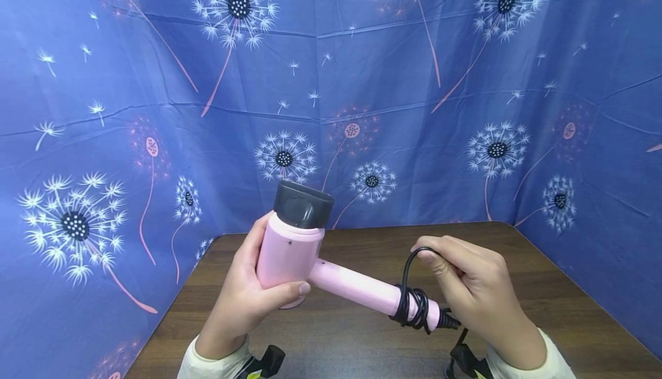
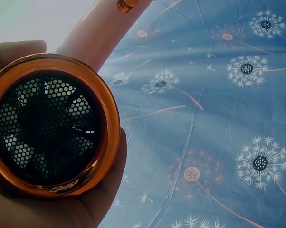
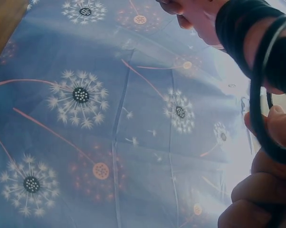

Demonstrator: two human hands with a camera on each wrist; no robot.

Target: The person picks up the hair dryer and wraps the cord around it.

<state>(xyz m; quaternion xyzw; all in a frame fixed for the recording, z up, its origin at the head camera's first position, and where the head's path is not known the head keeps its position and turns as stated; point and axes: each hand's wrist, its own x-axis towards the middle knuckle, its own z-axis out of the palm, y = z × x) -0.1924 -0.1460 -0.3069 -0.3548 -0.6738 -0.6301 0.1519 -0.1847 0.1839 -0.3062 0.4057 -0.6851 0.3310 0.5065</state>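
A pink hair dryer (image 1: 289, 252) with a dark grey nozzle (image 1: 303, 204) is held above the table. My left hand (image 1: 243, 293) grips its barrel, thumb across the near side. The left wrist view shows the round rear grille (image 2: 48, 128) inside a shiny copper-coloured ring (image 2: 112, 109). Its handle (image 1: 357, 287) slants down to the right, with the black power cord (image 1: 426, 310) wound around its lower end. Between thumb and fingers, my right hand (image 1: 473, 287) pinches a raised loop of that cord. Large in the right wrist view is the cord loop (image 3: 258, 104).
Below the hands lies a dark wooden table (image 1: 362, 333). A blue curtain (image 1: 362, 51) with a dandelion print hangs behind it and along both sides. Dark wrist straps with camera mounts (image 1: 271, 360) sit at both cuffs.
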